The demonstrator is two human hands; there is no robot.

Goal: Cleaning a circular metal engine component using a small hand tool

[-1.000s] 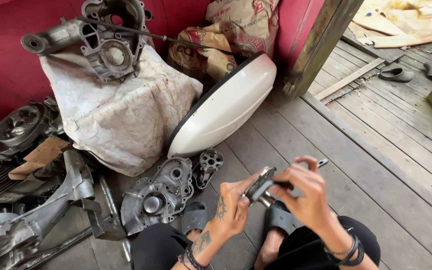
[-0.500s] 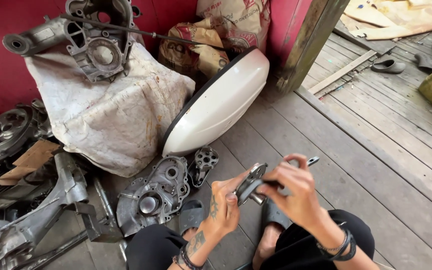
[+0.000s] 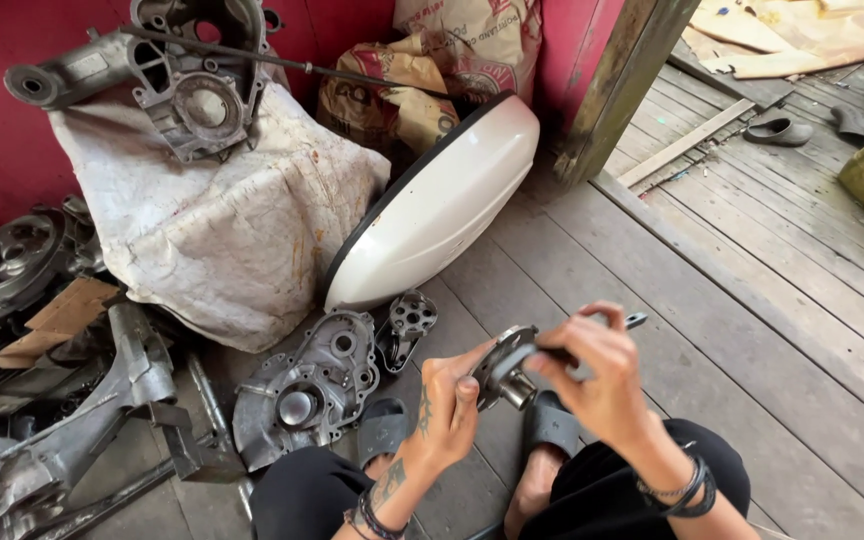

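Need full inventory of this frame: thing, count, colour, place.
round metal part: 1, grey, held between both hands
engine cover: 1, grey, on floor left of hands
small casting: 1, dark grey, beside the cover
body panel: 1, white, leaning by sack
cloth sack: 1, off-white, against red wall
engine casing: 1, grey, on top of sack
paper bags: tan, behind panel
wooden post: 1, weathered
sandals: 2, dark, on feet
left hand: gripping part
right hand: gripping part

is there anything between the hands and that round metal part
No. The left hand and right hand both grip the round metal part directly, above the plank floor; nothing visible lies between them.
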